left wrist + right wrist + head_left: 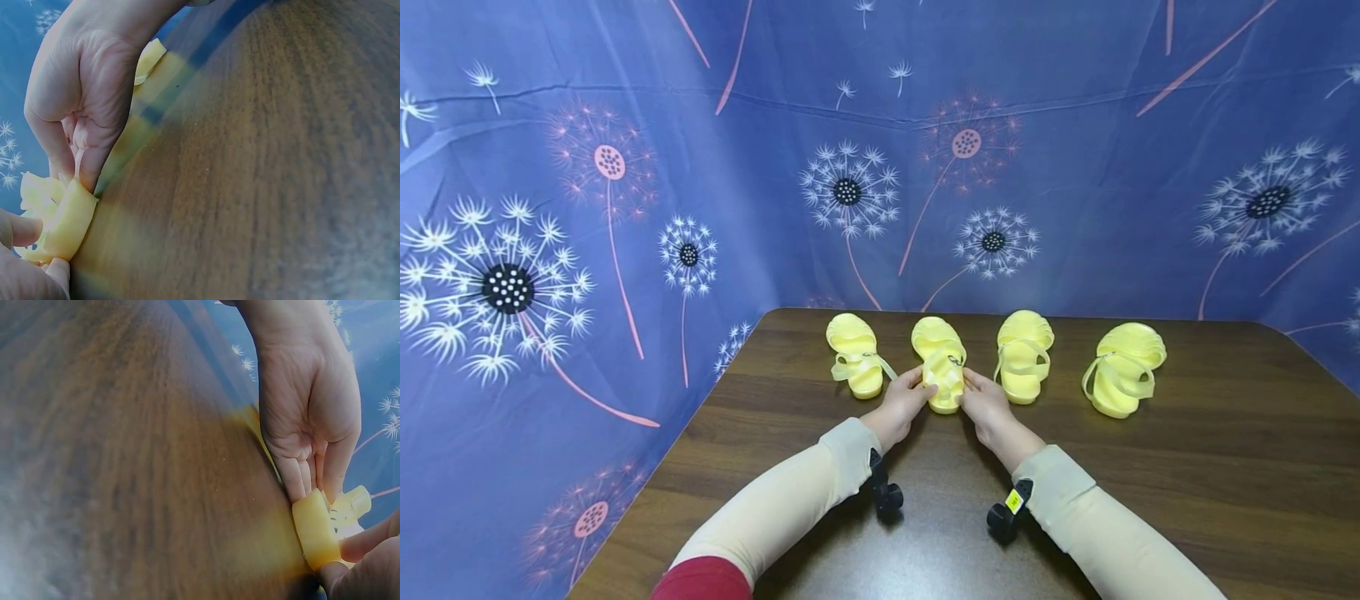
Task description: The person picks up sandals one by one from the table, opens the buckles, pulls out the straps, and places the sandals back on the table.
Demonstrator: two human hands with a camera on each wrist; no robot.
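Both hands are on one yellow sandal (942,367), the second from the left in a row, lying toe away with its strap toward the heel. From the left, my left hand (907,402) pinches its heel end, the thumb over the rim. My right hand (987,404) holds the opposite side of the heel. In the left wrist view the left hand (28,262) has its thumb inside the heel cup and a finger below. Likewise in the right wrist view, the right hand (369,562) has its thumb inside. The heel is close over the table.
A similar yellow sandal (852,333) lies left of the held one. To the right lie another sandal (1022,379) and a far-right sandal (1116,400). The brown wooden table (1240,467) ends at a blue dandelion-patterned cloth (1075,167) hanging behind and at left.
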